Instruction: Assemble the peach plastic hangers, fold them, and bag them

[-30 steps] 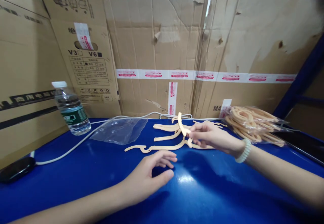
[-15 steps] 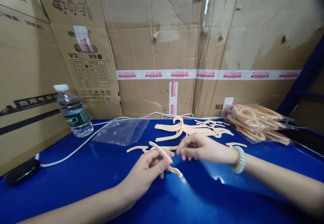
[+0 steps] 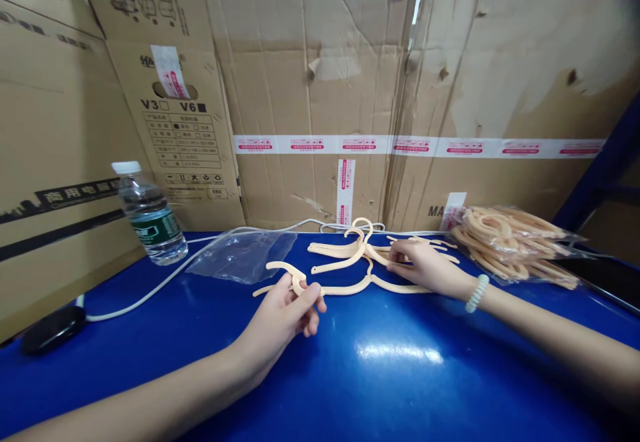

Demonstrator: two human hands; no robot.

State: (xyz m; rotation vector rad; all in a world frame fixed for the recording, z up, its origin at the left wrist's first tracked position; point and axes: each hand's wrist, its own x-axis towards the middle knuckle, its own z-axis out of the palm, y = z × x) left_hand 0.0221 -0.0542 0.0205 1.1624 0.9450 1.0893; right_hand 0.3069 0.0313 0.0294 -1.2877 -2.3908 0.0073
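Pinched in my left hand (image 3: 290, 312) is a curved beige hanger arm (image 3: 285, 267), its upper end rising past the fingers. My right hand (image 3: 425, 267) reaches over the hanger pile, fingers closed on the right arm of a beige hanger (image 3: 357, 255); its hook stands up near the back, and the fingertips are partly hidden. In front of that pile a separate beige hanger (image 3: 350, 289) lies flat on the table, partly behind my left hand. Several more loose beige pieces (image 3: 430, 242) lie behind and beside my right hand.
At right lie clear bags of beige hanger parts (image 3: 510, 239) beside a dark flat object (image 3: 600, 282). A water bottle (image 3: 153, 222), an empty plastic bag (image 3: 240, 255), a white cable (image 3: 150, 302) and a black device (image 3: 53, 330) sit left. Cardboard (image 3: 310, 95) walls the blue table's back.
My right hand has moved right and back onto the hanger pile and closed on a hanger, whose hook has lifted. My left hand has shifted slightly left, turning its piece.
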